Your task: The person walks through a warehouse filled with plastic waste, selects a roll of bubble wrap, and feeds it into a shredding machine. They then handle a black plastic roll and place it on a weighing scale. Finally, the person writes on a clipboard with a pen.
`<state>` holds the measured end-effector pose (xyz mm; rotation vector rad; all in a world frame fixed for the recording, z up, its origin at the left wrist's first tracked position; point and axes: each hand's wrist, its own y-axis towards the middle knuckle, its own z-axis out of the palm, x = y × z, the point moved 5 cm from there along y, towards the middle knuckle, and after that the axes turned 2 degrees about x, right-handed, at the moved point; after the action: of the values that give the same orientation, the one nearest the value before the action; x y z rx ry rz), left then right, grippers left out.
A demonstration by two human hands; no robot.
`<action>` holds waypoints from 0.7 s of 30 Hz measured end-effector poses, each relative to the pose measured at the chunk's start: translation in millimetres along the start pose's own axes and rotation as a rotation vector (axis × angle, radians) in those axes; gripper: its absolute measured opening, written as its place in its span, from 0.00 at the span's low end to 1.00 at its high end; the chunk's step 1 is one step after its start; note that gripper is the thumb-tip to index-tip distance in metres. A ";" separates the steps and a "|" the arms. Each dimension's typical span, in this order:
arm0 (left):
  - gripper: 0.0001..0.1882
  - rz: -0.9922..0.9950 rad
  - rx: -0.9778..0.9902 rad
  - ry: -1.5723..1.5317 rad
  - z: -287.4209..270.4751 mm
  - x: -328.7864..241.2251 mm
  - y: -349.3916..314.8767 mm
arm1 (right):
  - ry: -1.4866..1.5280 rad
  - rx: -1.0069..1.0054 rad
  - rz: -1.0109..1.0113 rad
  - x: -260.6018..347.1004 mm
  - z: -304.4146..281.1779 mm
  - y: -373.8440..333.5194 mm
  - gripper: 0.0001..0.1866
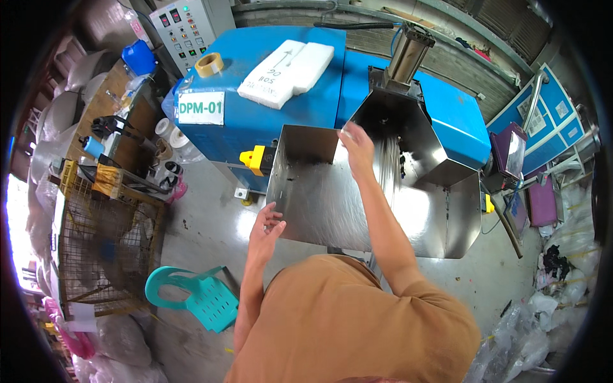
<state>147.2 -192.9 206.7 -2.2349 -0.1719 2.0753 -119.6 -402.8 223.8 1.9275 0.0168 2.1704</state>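
A wide stainless-steel feed tray (319, 204) with raised sides spreads out in front of me, joined to a blue machine (287, 121). Over its back wall reaches my right hand (359, 150), fingers curled together. A small pale bit shows at those fingertips, too small to name. My left hand (267, 233) is by the tray's front left edge, fingers apart and holding nothing; whether it touches the rim I cannot tell. Right of my right hand, a streaked shiny band (388, 163) runs down from the steel hopper (408, 121); film or reflection, I cannot tell.
On the machine lie a white foam block (287, 73) and a tape roll (209, 64). A yellow switch box (255, 159) juts out left of the tray. A turquoise chair (207, 300) stands left, near a caged fan (108, 249). Plastic bags (517, 332) are heaped at right.
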 end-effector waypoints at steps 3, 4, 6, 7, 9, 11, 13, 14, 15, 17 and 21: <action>0.33 -0.006 0.020 0.006 1.8 0.7 -0.7 | -0.135 -0.222 0.147 -47.7 -88.0 -101.4 0.15; 0.33 -0.015 0.027 0.011 2.2 1.4 -2.5 | -0.174 -0.308 0.242 -69.4 -121.8 -139.9 0.11; 0.32 -0.019 0.012 0.086 4.2 6.1 -0.3 | -0.397 -0.453 0.344 -89.9 -177.9 -212.0 0.10; 0.31 -0.021 0.012 0.127 6.7 8.1 -1.3 | -0.525 -0.508 0.438 -100.8 -208.7 -251.4 0.13; 0.30 -0.051 0.152 0.191 21.0 17.2 -0.3 | -0.694 -0.493 0.420 -106.8 -247.9 -314.5 0.12; 0.28 -0.054 0.285 0.214 38.4 33.6 6.6 | -0.642 -0.405 0.733 -105.3 -261.9 -360.0 0.17; 0.27 -0.046 0.445 0.190 68.6 50.0 9.6 | -0.840 -0.213 0.831 -110.4 -272.4 -398.6 0.23; 0.29 -0.015 0.521 0.347 81.0 52.7 9.2 | -0.936 -0.107 0.879 -116.8 -275.3 -418.6 0.27; 0.30 0.026 0.597 0.502 97.2 47.8 12.2 | -0.991 -0.093 0.889 -129.6 -280.1 -441.4 0.28; 0.33 0.093 0.715 0.722 122.9 42.8 18.4 | -1.101 -0.056 0.891 -166.4 -283.6 -472.8 0.32; 0.39 0.078 0.834 0.936 141.4 59.8 29.4 | -1.028 -0.172 0.891 -195.0 -271.4 -459.7 0.27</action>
<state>11.2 -215.4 133.0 -2.2966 0.6959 0.6638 -287.8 48.2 -78.3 2.9976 -1.3393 1.0902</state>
